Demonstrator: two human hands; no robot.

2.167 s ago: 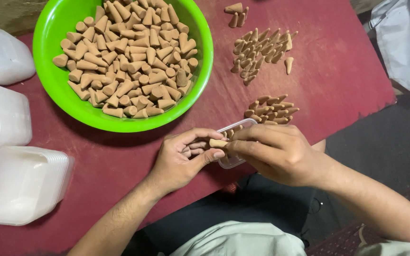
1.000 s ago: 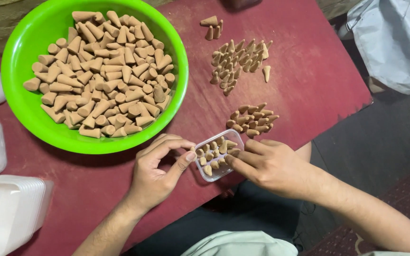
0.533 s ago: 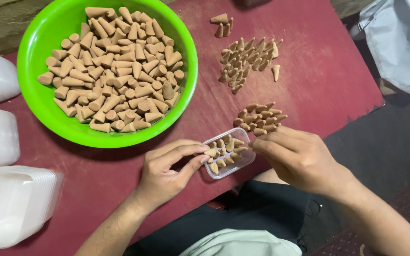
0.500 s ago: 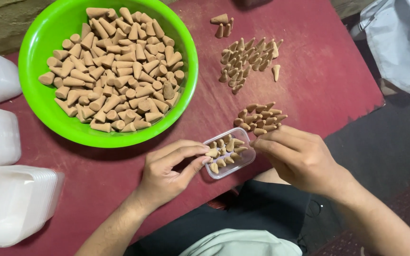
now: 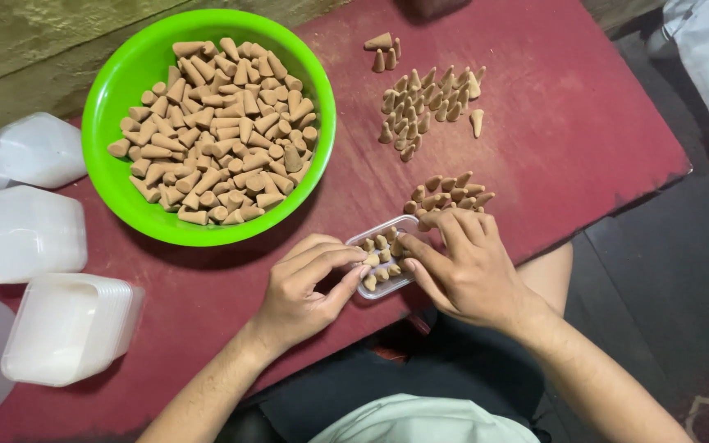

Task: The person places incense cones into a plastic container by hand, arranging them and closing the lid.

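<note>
On the red table (image 5: 584, 123), both hands, left hand (image 5: 301, 287) and right hand (image 5: 465, 267), pinch cones in the clear box (image 5: 383, 262).

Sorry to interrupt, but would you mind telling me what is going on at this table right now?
A person sits at a red table with both hands on a small clear plastic box partly filled with little tan cones. The left hand steadies the box's near side, while the right hand rests its fingers on the box's far side. Two small piles of cones lie beyond it, a green bowl heaped with larger cones sits further back, and stacked empty boxes wait at the left.
</note>
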